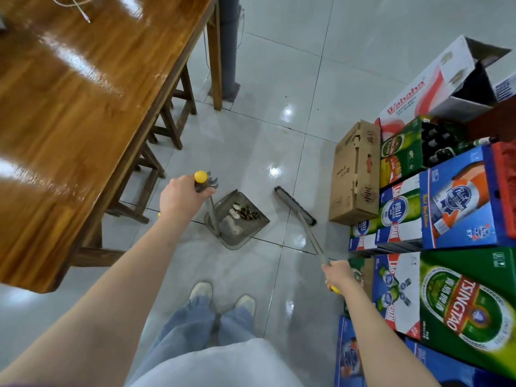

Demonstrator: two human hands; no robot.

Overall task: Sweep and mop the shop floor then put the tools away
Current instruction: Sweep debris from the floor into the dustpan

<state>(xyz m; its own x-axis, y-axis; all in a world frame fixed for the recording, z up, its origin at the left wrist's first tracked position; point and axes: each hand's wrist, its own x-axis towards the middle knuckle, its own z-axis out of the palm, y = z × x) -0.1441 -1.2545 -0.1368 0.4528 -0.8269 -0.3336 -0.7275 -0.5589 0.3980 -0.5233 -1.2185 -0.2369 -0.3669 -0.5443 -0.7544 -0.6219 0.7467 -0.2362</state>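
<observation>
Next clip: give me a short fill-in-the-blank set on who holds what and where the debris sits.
1. The left hand grips the handle of the ____.
2. The right hand grips the handle of the ____.
3. The swept-up debris lies in the ____.
4. The broom head sits between the dustpan and the plain brown ____ box.

Missing words: dustpan; broom; dustpan; cardboard

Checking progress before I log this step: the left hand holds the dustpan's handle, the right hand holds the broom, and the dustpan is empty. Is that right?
Not quite. The head view shows the dustpan is not empty: swept-up debris lies in it. The rest stands: the left hand holds the dustpan's handle and the right hand holds the broom.
</observation>
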